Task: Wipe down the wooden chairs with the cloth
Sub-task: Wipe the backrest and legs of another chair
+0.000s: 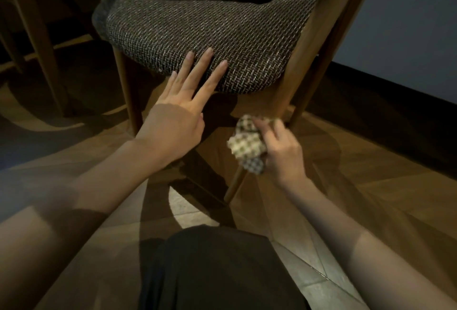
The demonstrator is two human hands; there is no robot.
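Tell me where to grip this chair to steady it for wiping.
Take the woven seat by its front edge, from the front, with the left hand: its rounded lip juts out, probably letting fingers hook under, clear of the right hand holding the checked cloth.

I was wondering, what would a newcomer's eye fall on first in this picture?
Most likely the left hand, its straight fingers spread flat on the front edge of the chair's woven seat cushion near the centre. Just to the lower right of it, the right hand grips a crumpled checked cloth by the wooden chair leg.
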